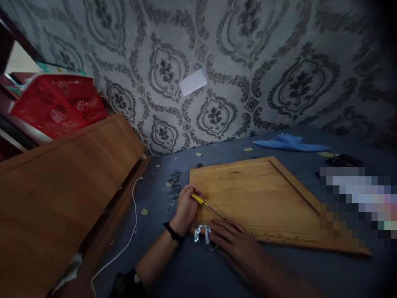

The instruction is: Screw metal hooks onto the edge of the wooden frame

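Observation:
A wooden cabinet door panel (257, 198) lies flat on a blue-covered surface (192, 269). My left hand (185, 209) is closed round the yellow handle of a screwdriver (206, 204), whose thin shaft points right toward the panel's near edge. My right hand (234, 242) rests flat with fingers stretched out on that near edge, right beside a metal hinge (202, 234) lying at the edge. The screwdriver tip ends close to my right fingertips. A dark band circles my left wrist.
Small screws and metal hardware (173, 182) lie scattered left of the panel. A blue cloth (290, 142) lies at the back. A wooden cabinet (62, 186) with a red basket (58, 103) stands at the left; a white cable (130, 231) runs along it. Patterned wallpaper behind.

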A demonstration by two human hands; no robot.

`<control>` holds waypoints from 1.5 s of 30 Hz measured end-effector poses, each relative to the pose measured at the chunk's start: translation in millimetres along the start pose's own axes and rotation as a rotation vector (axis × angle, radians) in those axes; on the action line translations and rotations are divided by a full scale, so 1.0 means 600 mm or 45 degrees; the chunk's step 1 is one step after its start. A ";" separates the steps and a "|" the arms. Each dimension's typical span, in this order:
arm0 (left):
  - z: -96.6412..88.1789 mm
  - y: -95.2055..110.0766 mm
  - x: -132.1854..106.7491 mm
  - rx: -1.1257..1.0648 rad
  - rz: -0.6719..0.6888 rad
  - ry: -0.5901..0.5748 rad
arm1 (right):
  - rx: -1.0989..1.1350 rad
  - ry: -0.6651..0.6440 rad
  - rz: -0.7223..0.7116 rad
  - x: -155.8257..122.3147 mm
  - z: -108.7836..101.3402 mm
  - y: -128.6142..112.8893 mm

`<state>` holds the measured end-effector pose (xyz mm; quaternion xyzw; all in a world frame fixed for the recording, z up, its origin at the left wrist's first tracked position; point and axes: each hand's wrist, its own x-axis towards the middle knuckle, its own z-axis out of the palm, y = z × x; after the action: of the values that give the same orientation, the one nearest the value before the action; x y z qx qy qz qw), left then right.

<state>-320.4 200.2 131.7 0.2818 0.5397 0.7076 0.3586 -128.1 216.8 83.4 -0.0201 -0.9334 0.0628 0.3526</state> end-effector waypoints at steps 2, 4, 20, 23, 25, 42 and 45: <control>-0.006 -0.011 0.000 0.197 0.020 -0.065 | 0.018 0.007 0.012 -0.003 0.004 0.005; -0.009 -0.013 -0.002 0.410 0.080 -0.127 | 0.041 -0.011 0.006 -0.004 0.006 0.010; -0.093 0.087 -0.101 0.834 0.202 -0.691 | 0.090 -0.229 0.040 0.013 -0.035 -0.015; -0.108 0.081 -0.123 1.087 0.326 -0.889 | 0.126 -0.256 0.064 0.012 -0.034 -0.015; -0.114 0.070 -0.128 1.209 0.404 -0.938 | 0.123 -0.239 0.067 0.011 -0.034 -0.017; -0.117 0.031 -0.129 1.329 0.656 -0.828 | 0.117 -0.231 0.094 0.012 -0.037 -0.020; -0.116 0.032 -0.130 1.277 0.650 -0.811 | 0.124 -0.239 0.110 0.011 -0.037 -0.020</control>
<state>-333.2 94.7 131.2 0.7308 0.5881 0.3141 0.1465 -118.4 207.8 105.7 -0.0370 -0.9564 0.1248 0.2613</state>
